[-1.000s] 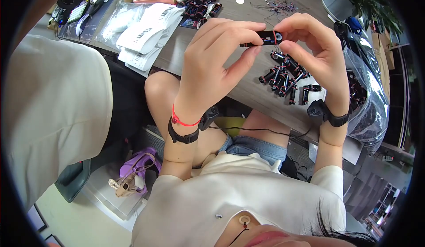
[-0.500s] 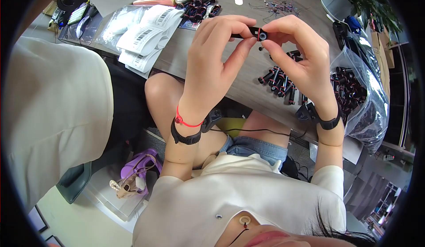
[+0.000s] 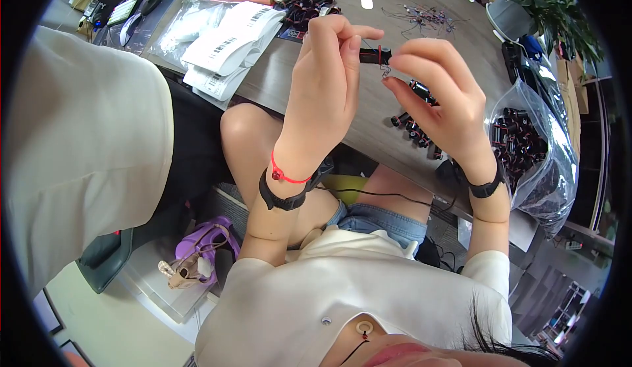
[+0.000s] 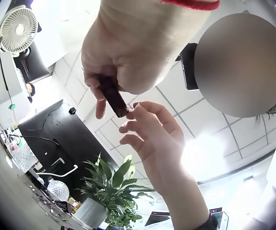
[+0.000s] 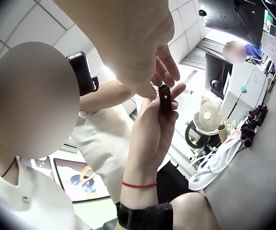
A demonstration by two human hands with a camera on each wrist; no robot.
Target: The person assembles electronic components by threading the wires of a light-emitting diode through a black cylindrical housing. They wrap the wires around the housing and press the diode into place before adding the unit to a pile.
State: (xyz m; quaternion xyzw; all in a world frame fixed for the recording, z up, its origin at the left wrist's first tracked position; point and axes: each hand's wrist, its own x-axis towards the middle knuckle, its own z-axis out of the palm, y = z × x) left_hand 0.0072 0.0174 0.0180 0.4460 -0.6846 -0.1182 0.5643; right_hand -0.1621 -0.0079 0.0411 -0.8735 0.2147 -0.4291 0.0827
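Left hand (image 3: 321, 87) grips black module (image 3: 372, 55); right hand (image 3: 454, 104) by its wires (image 3: 386, 71), pinch unclear. Clear bag (image 3: 558, 176) of dark parts (image 3: 518, 144), desk's (image 3: 368, 120) right edge; plant (image 3: 571, 31) beyond.

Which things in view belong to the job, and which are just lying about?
Apparently the job:
black piece in the left hand
loose black pieces
bagged black pieces

Apparently lying about:
potted plant
barcoded white sheets
white fan

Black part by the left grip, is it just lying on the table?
No, the left grip holds the black part up in the air above the table.
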